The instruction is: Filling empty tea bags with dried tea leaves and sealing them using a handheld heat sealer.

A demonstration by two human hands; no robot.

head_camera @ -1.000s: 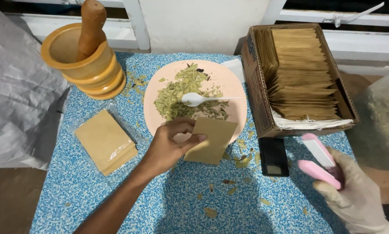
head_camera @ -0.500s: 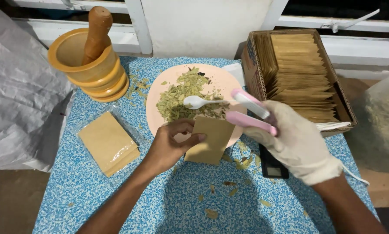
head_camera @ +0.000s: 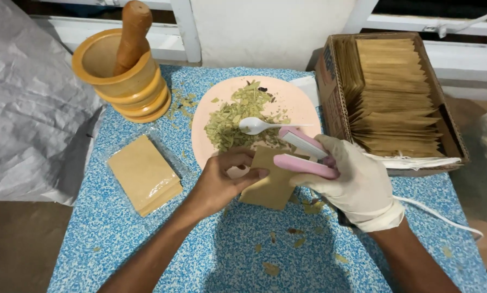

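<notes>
My left hand (head_camera: 222, 182) is bare and pinches the top edge of a small brown paper pouch (head_camera: 268, 187) lying at the near rim of a pink plate (head_camera: 303, 106). My right hand (head_camera: 357, 182), in a white glove, grips a pink-and-white handheld sealer (head_camera: 303, 154) whose open jaws sit at the pouch's upper right corner. A white cord (head_camera: 439, 214) trails from the sealer to the right. On the plate lie crushed green leaves (head_camera: 235, 116) and a white plastic spoon (head_camera: 257, 126).
A wooden mortar with pestle (head_camera: 121, 70) stands back left. A clear bag of brown pouches (head_camera: 143, 173) lies left. A cardboard box (head_camera: 330, 65) full of several pouches sits right. Grey plastic sheet (head_camera: 26, 103) at far left. Leaf crumbs dot the blue tablecloth (head_camera: 254, 255).
My gloved right hand has carried the sealer from the table's right edge leftward up to the pouch. My left hand has kept hold of the pouch, nearly still.
</notes>
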